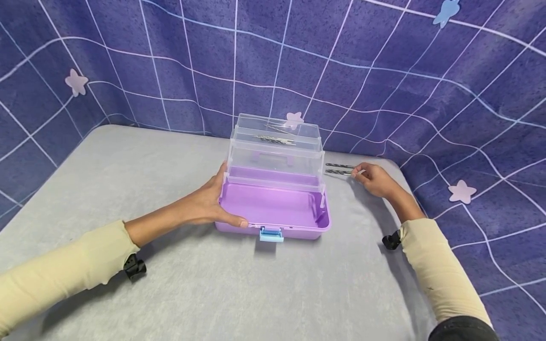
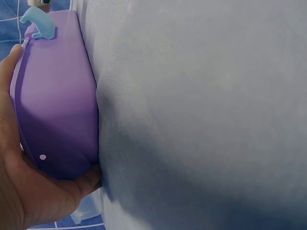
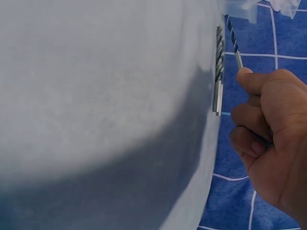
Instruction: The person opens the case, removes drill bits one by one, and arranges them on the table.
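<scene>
A purple storage box (image 1: 273,206) stands on the table with its clear lid raised and its main compartment bare. My left hand (image 1: 204,199) grips the box's left end, thumb along the front rim and fingers round the back corner. The light-blue latch (image 1: 271,234) hangs open at the front. Right of the box, my right hand (image 1: 375,180) pinches a drill bit (image 3: 233,38) by its shank between thumb and forefinger, tip pointing at the box. More drill bits (image 3: 218,72) lie on the table just beside it. Other drill bits (image 1: 275,139) sit in the raised clear tray section.
The grey cloth-covered table (image 1: 273,293) stretches around the box. Behind and to the right hangs a dark blue curtain (image 1: 324,61) with a grid and star pattern, close to the table's back edge.
</scene>
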Demonstrator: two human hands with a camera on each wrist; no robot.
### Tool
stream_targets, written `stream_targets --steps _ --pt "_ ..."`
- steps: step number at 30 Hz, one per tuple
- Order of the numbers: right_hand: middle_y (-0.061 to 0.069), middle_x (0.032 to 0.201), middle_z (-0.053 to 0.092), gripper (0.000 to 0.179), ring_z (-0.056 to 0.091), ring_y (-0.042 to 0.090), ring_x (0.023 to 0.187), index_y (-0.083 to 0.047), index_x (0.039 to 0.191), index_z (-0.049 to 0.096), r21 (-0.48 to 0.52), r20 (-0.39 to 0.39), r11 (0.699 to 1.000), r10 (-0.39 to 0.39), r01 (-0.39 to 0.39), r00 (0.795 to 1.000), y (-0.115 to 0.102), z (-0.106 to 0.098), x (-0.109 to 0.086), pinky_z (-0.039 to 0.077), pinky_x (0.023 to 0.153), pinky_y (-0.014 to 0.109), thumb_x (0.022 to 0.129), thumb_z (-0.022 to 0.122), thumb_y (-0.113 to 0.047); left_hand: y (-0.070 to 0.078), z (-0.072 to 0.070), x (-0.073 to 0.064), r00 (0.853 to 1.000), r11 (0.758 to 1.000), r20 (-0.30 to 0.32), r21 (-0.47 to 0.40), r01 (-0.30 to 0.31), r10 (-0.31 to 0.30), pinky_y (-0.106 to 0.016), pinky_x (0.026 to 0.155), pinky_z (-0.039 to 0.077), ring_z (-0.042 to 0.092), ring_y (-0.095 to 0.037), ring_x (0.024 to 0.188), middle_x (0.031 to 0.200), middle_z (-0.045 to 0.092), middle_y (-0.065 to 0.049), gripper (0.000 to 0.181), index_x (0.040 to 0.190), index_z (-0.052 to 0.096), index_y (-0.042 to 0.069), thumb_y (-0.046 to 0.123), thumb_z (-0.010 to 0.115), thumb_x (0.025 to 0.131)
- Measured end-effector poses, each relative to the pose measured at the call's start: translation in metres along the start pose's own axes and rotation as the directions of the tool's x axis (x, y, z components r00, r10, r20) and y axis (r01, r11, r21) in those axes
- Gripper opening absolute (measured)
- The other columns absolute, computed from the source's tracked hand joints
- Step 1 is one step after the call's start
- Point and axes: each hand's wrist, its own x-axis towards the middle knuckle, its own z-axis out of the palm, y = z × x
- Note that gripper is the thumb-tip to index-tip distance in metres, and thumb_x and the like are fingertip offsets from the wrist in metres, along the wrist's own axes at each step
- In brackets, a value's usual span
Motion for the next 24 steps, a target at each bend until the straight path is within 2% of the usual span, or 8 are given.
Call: stream_targets --steps 4,9,17,21,24 --pt "0.017 0.093 0.078 0.019 0.072 0.022 0.088 0.000 0.109 0.070 -0.013 -0.004 0.999 0.029 -0.029 1.000 0.005 0.004 0.001 0.049 0.073 0.021 0.105 0.059 -0.016 0.000 0.000 0.000 1.000 1.000 -0.001 -0.024 -0.014 0.014 -0.067 0.124 0.024 0.034 -0.033 0.152 0.174 0.010 -0.014 0.165 0.164 -0.021 0.034 0.056 0.101 0.055" --pt "0.012 0.081 0.075 0.020 0.063 0.010 0.073 -0.001 0.109 0.070 -0.017 -0.004 0.998 0.060 -0.060 0.998 0.010 0.006 0.002 0.047 0.070 0.024 0.105 0.061 -0.018 0.000 -0.001 0.000 1.000 1.000 0.000 -0.017 -0.015 0.015 -0.067 0.124 0.024 0.034 -0.035 0.151 0.173 0.011 -0.016 0.165 0.163 -0.021 0.035 0.056 0.101 0.055" --pt "0.008 0.083 0.073 0.021 0.061 0.014 0.075 -0.004 0.113 0.068 -0.065 0.020 0.993 0.105 -0.103 0.994 0.015 0.010 0.003 0.047 0.078 0.035 0.106 0.060 -0.022 -0.004 -0.001 0.000 1.000 1.000 0.006 0.013 -0.001 0.001 -0.067 0.125 0.024 0.031 -0.034 0.153 0.174 0.008 -0.016 0.165 0.162 -0.025 0.037 0.060 0.099 0.055" --pt "0.010 0.081 0.073 0.022 0.060 0.015 0.072 -0.005 0.115 0.067 -0.075 0.019 0.991 0.108 -0.106 0.994 0.016 0.011 0.003 0.047 0.076 0.037 0.106 0.061 -0.024 -0.004 0.000 0.001 1.000 1.000 -0.009 -0.003 -0.012 0.012 -0.067 0.124 0.025 0.032 -0.032 0.152 0.174 0.010 -0.015 0.165 0.164 -0.021 0.033 0.056 0.101 0.054" --pt "0.012 0.082 0.072 0.022 0.059 0.015 0.071 -0.006 0.115 0.067 -0.066 -0.003 0.993 0.101 -0.101 0.995 0.016 0.010 0.002 0.046 0.074 0.035 0.105 0.064 -0.025 -0.003 0.000 0.001 1.000 0.999 -0.013 -0.026 -0.023 0.023 -0.066 0.125 0.025 0.034 -0.031 0.151 0.173 0.012 -0.013 0.165 0.164 -0.019 0.035 0.052 0.103 0.054"
